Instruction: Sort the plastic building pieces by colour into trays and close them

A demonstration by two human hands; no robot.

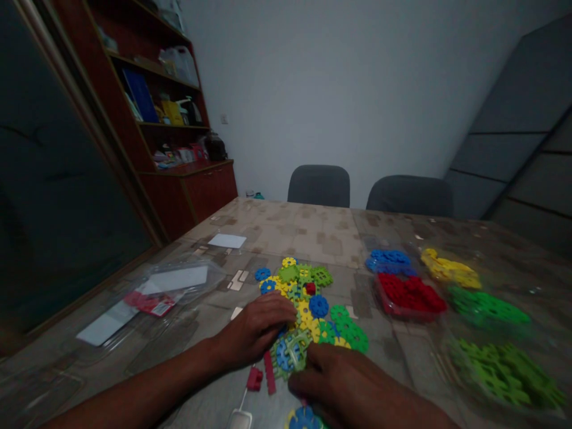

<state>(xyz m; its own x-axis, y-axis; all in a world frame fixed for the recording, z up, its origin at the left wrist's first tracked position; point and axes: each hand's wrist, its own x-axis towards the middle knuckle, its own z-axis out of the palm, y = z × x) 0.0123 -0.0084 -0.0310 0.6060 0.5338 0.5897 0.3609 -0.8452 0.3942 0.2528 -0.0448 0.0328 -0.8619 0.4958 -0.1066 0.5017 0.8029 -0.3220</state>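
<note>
- We find the left hand (263, 325) lying on the bench (290, 223), its fingers bent over the near left edge of the cluster (313, 298) of flat toothed plastic pieces.
- Left grip: the fingertips touch the cluster. We cannot tell whether they pinch a piece or only press on it.
- The right hand (344, 381) lies just nearer the camera, back upward, its fingers reaching left to a green wheel (290, 353) with a blue centre at the near end of the cluster.
- Right grip: the fingertips are hidden under the hand, so we cannot tell whether they are clenched or released.
- The cluster sits in the middle of the bench, between the two hands and the far chairs. It is made up of yellow, green and blue pieces and one red one.
- Two red bricks (263, 375) lie just beside the wheel, between the wrists.
- A blue and yellow piece (304, 419) shows at the bottom edge, under the right hand.
- To the right of the cluster, well apart from it, we note sorted heaps: blue (388, 261), red (411, 295), yellow (449, 269), and two green (487, 307) (504, 372). The red heap sits in a clear tray, and the outer heaps are blurred.
- To the left lies a clear bag (179, 280) with white and red cards inside, and beyond it a white card (227, 241).
- Two grey chairs (318, 186) stand at the far side.
- A dark red shelf (179, 179) stands in the left corner.
</note>
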